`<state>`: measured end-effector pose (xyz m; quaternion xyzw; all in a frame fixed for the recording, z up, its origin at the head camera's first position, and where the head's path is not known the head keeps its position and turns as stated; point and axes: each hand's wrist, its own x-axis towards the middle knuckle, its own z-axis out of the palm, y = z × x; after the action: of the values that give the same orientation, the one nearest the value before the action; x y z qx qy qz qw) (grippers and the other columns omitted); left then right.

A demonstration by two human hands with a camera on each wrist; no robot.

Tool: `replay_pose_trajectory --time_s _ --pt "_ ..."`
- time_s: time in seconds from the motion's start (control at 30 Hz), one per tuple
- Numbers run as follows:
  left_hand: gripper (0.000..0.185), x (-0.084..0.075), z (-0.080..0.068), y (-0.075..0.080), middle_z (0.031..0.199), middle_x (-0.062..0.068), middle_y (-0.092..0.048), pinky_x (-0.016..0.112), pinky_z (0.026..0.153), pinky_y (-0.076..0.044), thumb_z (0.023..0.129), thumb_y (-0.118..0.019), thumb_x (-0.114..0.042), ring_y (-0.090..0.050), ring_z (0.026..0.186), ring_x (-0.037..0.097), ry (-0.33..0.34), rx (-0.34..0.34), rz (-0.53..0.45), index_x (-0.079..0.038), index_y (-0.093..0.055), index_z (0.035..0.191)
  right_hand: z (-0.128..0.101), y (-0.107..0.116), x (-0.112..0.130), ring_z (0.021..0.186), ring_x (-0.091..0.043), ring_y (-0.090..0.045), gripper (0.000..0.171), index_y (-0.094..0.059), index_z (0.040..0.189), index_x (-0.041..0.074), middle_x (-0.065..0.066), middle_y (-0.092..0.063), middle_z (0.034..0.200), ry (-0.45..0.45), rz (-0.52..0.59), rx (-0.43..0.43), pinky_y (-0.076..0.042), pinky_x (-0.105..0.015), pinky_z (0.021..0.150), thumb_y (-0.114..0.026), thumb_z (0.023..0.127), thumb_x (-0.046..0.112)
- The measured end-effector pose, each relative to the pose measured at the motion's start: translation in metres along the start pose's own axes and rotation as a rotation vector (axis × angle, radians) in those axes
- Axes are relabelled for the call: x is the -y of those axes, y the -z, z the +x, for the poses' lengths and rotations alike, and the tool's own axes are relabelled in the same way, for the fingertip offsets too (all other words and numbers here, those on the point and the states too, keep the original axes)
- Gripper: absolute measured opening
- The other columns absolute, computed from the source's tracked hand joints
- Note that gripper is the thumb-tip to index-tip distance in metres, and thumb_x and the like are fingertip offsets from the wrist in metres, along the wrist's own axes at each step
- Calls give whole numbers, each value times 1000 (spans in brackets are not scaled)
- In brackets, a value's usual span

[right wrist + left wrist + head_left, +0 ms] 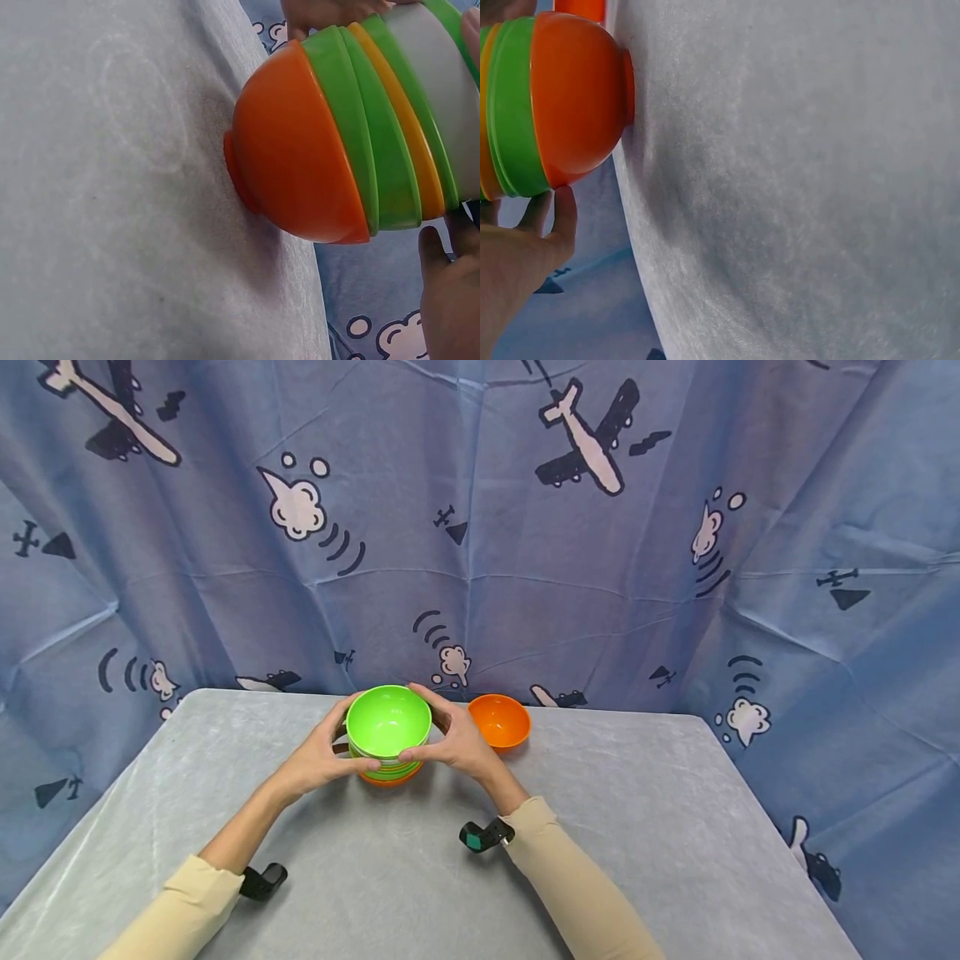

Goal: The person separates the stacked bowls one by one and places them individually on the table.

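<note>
Cream sleeves (577, 885) entered from the lower edge of the head view, each forearm carrying a small black wrist device. Both hands met at a stack of nested bowls (387, 735) standing on the grey-covered worktop (660, 827), toward its far edge and slightly left of centre. Left hand (318, 760) was curled around the stack's left side, thumb lying on the near side of the rim; right hand (453, 743) was curled around the right side, fingers reaching to the far rim and thumb at the near side. Top bowl in the stack was bright green; the wrist views showed a white bowl, then green and yellow-orange rims below it, with an orange bowl (300, 161) at the bottom, its foot touching the worktop. Single orange bowl (499, 721) stood upright just beside the right hand, apart from the stack. Blue curtain (480, 527) printed with aeroplanes and clouds hung behind the worktop.
</note>
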<state>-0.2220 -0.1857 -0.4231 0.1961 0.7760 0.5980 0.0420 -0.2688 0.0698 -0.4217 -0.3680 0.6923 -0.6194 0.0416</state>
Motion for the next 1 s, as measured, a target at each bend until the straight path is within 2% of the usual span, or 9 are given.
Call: replay_pose_trajectory --time_s 0.27,0.4,0.53,0.77,1.0 --pt "98 0 -1 0 156 12 -33 60 105 -38 86 -85 -12 -35 140 40 3 -2 1 -18 -23 161 2 0 1 140 -25 -42 92 -35 154 -8 -19 -42 154 18 25 -7 -30 -41 115 -82 75 -15" --pt "97 1 0 0 155 12 -33 61 105 -38 86 -84 -13 -36 139 40 -5 -2 5 -18 -22 162 3 3 4 141 -25 -41 93 -34 154 -9 -21 -40 155 16 43 -20 -29 -42 115 -83 75 -15" --pt "98 1 0 0 156 12 -32 62 105 -37 86 -84 -14 -37 139 41 -9 -1 1 -17 -22 162 2 7 7 140 -25 -42 93 -37 155 -3 -16 -42 155 24 79 -55 -31 -40 114 -87 77 -6" --pt "98 1 -1 0 157 11 -32 61 105 -38 85 -84 -14 -39 137 40 1 -8 16 -21 -23 162 0 18 13 140 -27 -42 106 -38 155 0 -10 -44 155 61 204 -120 -33 -37 113 -94 70 27" --pt "98 -1 0 -1 155 11 -34 60 103 -39 85 -85 -13 -38 138 39 -11 3 13 -22 -24 161 -7 35 18 141 -30 -40 111 -35 154 -6 -14 -39 157 87 268 -169 -34 -38 113 -95 66 28"
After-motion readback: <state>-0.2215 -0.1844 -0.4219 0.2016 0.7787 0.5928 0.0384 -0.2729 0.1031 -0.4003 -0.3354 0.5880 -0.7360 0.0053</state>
